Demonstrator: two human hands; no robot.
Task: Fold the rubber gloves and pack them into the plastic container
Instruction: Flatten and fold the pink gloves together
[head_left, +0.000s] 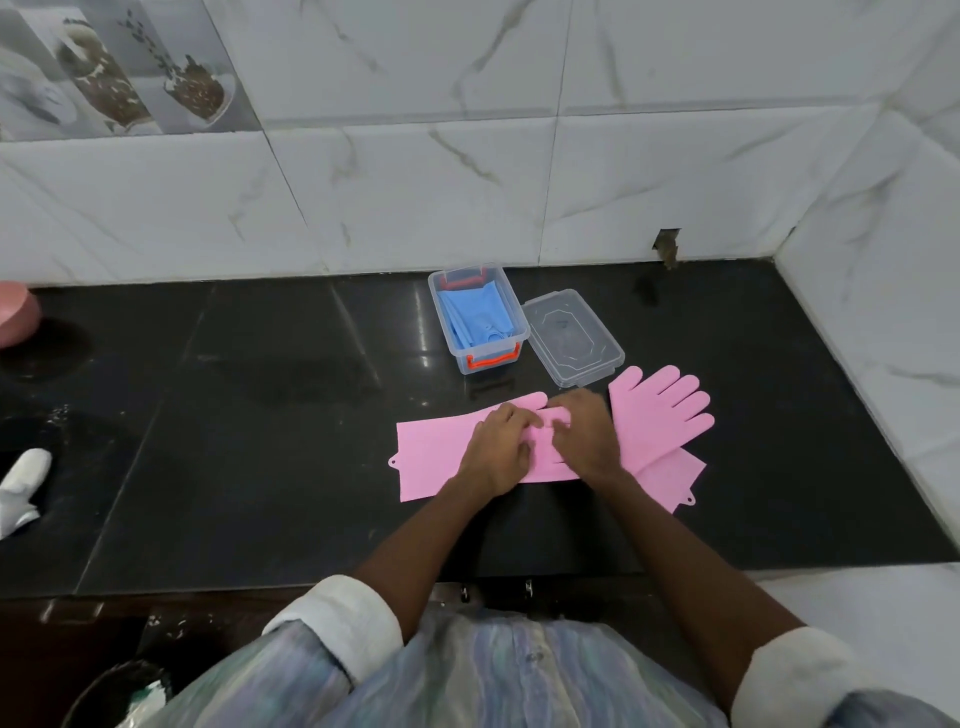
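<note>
A pink rubber glove (436, 452) lies flat across the black counter, cuff to the left. My left hand (498, 447) and my right hand (584, 436) both rest on its finger end, fingers curled and pinching the pink rubber. A second pink glove (657, 415) lies spread open just right of my right hand, fingers pointing to the far right. Behind them stands the clear plastic container (511, 306) with orange latches, holding blue gloves (475, 317). Its clear lid (571, 340) lies beside it on the right.
The marble wall runs along the back and the right side of the black counter (260, 441). A pink object (15, 312) sits at the far left edge, and a white object (23, 483) lies at the left near the front.
</note>
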